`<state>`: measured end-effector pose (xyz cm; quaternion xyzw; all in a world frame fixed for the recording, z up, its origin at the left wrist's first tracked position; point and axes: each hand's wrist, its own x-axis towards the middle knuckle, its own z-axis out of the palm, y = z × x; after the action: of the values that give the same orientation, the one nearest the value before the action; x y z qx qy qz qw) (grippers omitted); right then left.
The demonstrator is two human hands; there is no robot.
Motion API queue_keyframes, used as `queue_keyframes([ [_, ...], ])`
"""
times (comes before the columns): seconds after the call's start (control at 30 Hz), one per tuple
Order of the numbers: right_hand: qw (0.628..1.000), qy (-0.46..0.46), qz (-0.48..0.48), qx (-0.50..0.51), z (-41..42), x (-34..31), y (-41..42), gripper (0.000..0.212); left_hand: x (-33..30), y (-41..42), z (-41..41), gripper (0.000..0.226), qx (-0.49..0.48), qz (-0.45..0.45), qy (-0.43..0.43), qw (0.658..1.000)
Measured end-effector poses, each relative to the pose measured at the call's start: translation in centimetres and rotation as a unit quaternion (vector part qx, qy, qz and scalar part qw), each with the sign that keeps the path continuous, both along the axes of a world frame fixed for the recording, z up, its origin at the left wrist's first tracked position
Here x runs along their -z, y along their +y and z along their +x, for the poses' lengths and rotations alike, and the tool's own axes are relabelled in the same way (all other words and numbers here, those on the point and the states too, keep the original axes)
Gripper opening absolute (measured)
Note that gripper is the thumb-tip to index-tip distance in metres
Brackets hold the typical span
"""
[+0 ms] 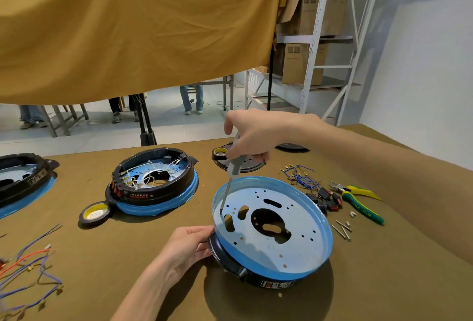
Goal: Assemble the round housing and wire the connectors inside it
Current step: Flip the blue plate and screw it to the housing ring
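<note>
Hands worked the round housing (272, 228). My right hand (252, 136) gripped a screwdriver (230, 177), tip inside; my left hand (186, 246) held its rim.

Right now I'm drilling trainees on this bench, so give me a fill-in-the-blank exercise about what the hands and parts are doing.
1. The right hand grips a ____ with a grey handle.
2. Its tip touches the metal plate near the plate's ____ edge.
3. The left hand holds the black housing at its ____ side.
4. The pliers have green and ____ handles.

Missing words: screwdriver; left; left; yellow
</note>
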<state>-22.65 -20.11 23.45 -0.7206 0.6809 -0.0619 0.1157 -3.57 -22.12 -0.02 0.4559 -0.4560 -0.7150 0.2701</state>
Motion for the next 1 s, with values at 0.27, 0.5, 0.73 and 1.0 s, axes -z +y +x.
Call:
queue_keyframes([
  [0.27,0.999,-0.018,0.023,-0.014,0.2,0.5,-0.1,0.047,0.2,0.1,-0.1,0.02,-0.003,-0.01,-0.016,1.0],
  [0.5,0.998,-0.047,0.029,-0.019,0.3,0.5,0.2,0.053,0.2,0.2,-0.1,0.02,0.003,-0.019,-0.026,0.999],
  [0.73,1.0,-0.006,-0.022,-0.02,0.6,1.6,0.4,0.046,0.1,0.3,-0.3,0.021,0.001,-0.032,-0.052,0.998],
  [1.0,0.999,0.023,-0.022,-0.026,0.7,1.6,0.9,0.04,0.1,0.3,-0.3,0.022,-0.005,-0.039,-0.07,0.997],
])
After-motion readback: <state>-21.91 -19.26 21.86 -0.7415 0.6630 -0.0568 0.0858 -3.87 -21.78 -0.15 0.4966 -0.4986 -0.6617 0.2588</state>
